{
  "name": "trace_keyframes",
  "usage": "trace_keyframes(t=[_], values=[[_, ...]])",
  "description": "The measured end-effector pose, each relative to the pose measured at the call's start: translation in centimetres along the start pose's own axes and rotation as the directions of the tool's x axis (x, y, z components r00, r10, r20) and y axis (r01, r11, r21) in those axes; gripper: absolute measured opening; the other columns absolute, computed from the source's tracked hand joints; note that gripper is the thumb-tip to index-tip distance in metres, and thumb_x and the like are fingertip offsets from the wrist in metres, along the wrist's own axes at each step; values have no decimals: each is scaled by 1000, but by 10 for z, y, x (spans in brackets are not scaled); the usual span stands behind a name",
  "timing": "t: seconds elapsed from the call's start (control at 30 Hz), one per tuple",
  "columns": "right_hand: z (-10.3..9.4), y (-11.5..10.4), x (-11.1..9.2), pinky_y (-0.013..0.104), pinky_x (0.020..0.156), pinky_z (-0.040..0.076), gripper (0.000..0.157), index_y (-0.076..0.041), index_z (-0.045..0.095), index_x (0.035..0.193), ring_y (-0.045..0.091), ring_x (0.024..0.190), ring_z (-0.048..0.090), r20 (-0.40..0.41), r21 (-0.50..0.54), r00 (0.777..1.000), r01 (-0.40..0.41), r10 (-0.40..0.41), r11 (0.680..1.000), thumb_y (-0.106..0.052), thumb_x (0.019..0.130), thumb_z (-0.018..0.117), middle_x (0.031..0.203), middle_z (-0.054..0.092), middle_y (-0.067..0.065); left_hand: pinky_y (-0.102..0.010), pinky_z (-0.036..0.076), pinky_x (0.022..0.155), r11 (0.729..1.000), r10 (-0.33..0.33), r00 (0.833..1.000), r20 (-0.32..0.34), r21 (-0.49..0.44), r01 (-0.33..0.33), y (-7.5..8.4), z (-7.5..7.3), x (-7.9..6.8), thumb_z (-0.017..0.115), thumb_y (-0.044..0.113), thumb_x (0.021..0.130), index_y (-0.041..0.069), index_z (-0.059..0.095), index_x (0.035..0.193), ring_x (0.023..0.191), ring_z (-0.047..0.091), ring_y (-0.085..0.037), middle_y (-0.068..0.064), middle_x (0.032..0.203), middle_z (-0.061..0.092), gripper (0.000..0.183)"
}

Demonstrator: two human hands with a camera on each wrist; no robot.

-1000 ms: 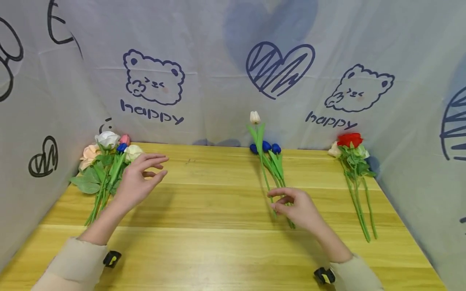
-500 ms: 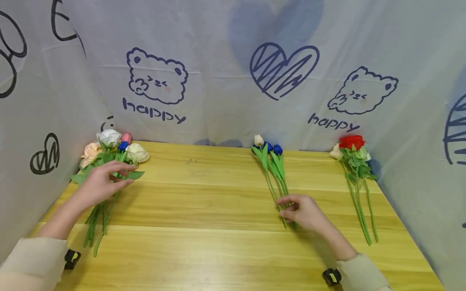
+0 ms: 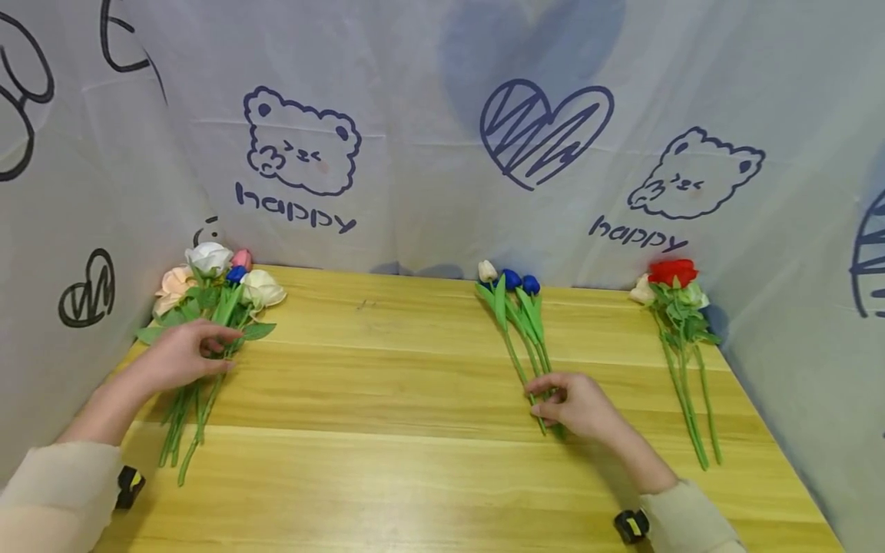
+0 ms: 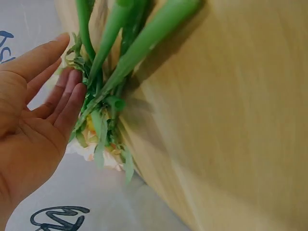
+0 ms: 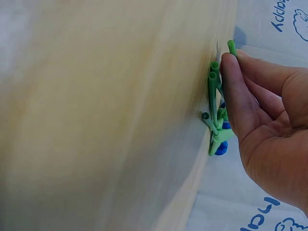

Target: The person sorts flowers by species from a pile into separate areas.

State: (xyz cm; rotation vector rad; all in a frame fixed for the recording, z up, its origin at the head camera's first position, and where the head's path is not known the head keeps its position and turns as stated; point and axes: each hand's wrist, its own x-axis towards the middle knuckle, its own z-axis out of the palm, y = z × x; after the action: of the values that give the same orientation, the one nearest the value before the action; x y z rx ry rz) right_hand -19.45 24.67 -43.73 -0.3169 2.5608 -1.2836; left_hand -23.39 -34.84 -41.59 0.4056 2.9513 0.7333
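Observation:
In the head view my right hand (image 3: 577, 403) pinches the thin green stem of a white tulip (image 3: 487, 270) between thumb and fingers. That tulip lies alongside several blue tulips (image 3: 530, 285), its bloom overlapping theirs. The right wrist view has the pinched stem end (image 5: 232, 47) sticking out past my fingertips, beside the other stems (image 5: 212, 91). My left hand (image 3: 187, 353) is over the stems of a mixed bouquet at the left, with a white rose (image 3: 210, 259) and a cream rose (image 3: 262, 289). In the left wrist view its fingers are relaxed, right beside the green stems (image 4: 110, 53).
A third bunch, with a red rose (image 3: 672, 272) and pale blooms, lies at the right of the wooden table (image 3: 387, 476). Printed cloth (image 3: 415, 115) hangs behind the table and along both sides.
The white tulip has come down from above the blue tulips to lie among them, my right hand lowering with it. My left hand has moved left and down over the bouquet's stems.

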Motion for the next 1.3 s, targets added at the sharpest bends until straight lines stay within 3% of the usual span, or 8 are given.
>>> trace_keyframes(t=[0.13,0.27,0.5,0.63,0.77,0.93,1.1,1.3], values=[[0,1,1,30,64,62,26,2,73,119,20,75,69,2,-3,1000,0,0,1000,2,93,74,101,73,11,-55,58,83,999,-43,999,33,-5,43,-4,1,3,84,21,89,-10,64,132,101,67,-42,-28,113,67,56],[0,2,1,30,65,62,27,2,73,120,20,76,69,3,-1,1000,-9,9,1000,2,93,74,103,73,11,-58,56,85,998,-68,997,38,10,68,-7,4,6,83,22,90,-9,65,132,100,67,-41,-25,109,70,55],[0,3,2,30,64,62,27,2,73,120,20,75,70,-5,2,1000,-14,14,1000,3,93,74,101,74,10,-48,56,75,997,-71,996,56,9,70,-7,7,12,79,11,86,-7,70,126,92,66,-32,-17,99,72,45],[0,3,2,30,64,62,27,2,73,120,20,76,70,-2,8,1000,-12,12,1000,2,93,74,102,74,11,-36,52,69,993,-103,992,74,-45,107,-6,7,11,77,7,85,-6,70,128,90,64,-27,-17,102,72,45],[1,3,2,30,65,62,28,2,73,121,20,76,70,-1,14,1000,-15,15,1000,2,93,74,102,74,11,-33,50,67,985,-123,989,79,-110,131,-7,6,7,75,7,88,-6,69,129,90,62,-24,-19,106,71,44],[1,1,1,30,65,62,27,1,73,120,20,76,70,-8,7,1000,-25,25,1000,1,93,74,100,74,10,-32,51,66,980,-124,989,76,-144,134,-7,4,4,73,6,90,-6,68,131,94,63,-26,-21,109,71,43],[2,-1,0,30,63,61,27,0,74,120,19,73,70,-16,-23,1000,-24,24,999,-1,93,75,95,74,7,-34,53,73,984,-113,992,63,-133,121,-5,2,3,74,8,92,-5,68,132,102,66,-36,-24,112,71,42],[3,-2,1,30,62,60,28,0,74,120,18,71,69,-22,-60,1000,-14,13,998,-1,92,77,94,74,7,-46,58,84,982,-114,992,52,-145,121,-2,0,2,73,7,93,-5,64,136,108,65,-42,-29,118,69,46]])
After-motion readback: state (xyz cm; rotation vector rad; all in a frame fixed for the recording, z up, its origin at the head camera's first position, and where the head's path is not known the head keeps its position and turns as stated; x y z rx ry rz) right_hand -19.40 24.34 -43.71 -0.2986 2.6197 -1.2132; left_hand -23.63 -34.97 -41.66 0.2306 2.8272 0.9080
